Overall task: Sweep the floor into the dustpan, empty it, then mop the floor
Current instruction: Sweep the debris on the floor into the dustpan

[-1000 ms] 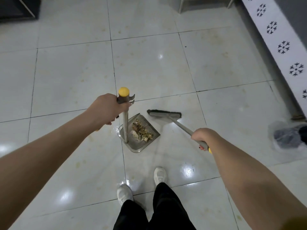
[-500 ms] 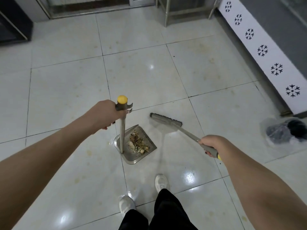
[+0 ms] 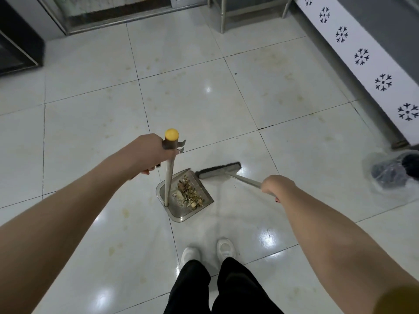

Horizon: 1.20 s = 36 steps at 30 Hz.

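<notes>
Broom head: swung in since half a second ago, left end now just beside the dustpan lip.
Shoes: white, on the tiled floor.
Right hand: curled round the broom handle.
Dustpan: flat on the floor, debris inside.
Left hand: grips the upright dustpan handle under its yellow cap.
Plastic bag: far right.

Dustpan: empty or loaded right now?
Loaded. A heap of brownish scraps lies in the dustpan, which the left hand holds by its upright handle.
</notes>
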Available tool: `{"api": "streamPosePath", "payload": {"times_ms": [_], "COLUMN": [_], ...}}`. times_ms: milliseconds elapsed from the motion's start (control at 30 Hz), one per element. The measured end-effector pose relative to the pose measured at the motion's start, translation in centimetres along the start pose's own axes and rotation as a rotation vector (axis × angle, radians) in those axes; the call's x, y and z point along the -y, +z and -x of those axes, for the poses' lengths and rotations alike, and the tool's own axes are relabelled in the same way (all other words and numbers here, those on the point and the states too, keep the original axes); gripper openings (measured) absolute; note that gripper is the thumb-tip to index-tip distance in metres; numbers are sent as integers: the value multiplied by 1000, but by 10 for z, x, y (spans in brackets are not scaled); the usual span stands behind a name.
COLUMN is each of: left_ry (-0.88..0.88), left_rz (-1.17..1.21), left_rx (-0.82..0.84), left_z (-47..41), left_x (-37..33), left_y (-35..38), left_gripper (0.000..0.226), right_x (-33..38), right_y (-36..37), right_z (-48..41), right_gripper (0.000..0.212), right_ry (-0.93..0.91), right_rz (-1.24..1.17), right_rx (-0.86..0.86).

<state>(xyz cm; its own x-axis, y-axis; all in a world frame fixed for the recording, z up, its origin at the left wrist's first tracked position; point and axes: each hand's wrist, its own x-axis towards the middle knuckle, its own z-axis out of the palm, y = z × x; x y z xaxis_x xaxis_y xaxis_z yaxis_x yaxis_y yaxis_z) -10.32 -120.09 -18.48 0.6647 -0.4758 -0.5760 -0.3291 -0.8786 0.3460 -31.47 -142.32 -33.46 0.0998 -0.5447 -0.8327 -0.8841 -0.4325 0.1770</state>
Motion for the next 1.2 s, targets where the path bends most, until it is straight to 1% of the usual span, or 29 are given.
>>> {"api": "streamPosePath", "payload": {"times_ms": [67,167,233,333,433,500,567,667,800,867,967,1067,1200], "left_ry": [21,47,79,119,159,179,186,200,210,213,218,226,240], "left_rz": [-9,-11,-23,-57,-78,-78,-72,-67,-59,-75,-103,-126,-140], "left_rx": [5,34,53,79,98,104,112,127,174,175,155,127,132], "left_z": [-1,-1,-2,-3,-5,-8,-12,-18,-32,-38,-49,-56,-57], "left_x": [0,-2,-4,-9,-14,-16,-17,-19,-23,-24,-24,-23,-28], "left_y": [-3,-9,-13,-16,-20,-21,-23,-25,-16,-11,-13,-16,-8], "left_gripper": [36,36,37,40,42,41,39,39,37,35,36,38,39], "right_x": [-18,-41,-55,-80,-99,-98,-86,-55,-16,-7,1,15,38], "right_y": [0,4,10,23,41,55,67,75,74,77,86,92,96], "right_z": [4,14,19,21,30,35,38,37,32,29,27,31,45], "right_gripper": [18,18,19,21,23,24,25,29,25,25,25,24,26], "right_ry": [10,74,143,254,351,381,405,427,329,286,299,289,251], "right_rz": [82,34,-122,-487,-829,-997,-1124,-1290,-1468,-1533,-1576,-1575,-1557], "right_rx": [-45,-25,44,198,271,313,329,299,269,265,307,394,527]}}
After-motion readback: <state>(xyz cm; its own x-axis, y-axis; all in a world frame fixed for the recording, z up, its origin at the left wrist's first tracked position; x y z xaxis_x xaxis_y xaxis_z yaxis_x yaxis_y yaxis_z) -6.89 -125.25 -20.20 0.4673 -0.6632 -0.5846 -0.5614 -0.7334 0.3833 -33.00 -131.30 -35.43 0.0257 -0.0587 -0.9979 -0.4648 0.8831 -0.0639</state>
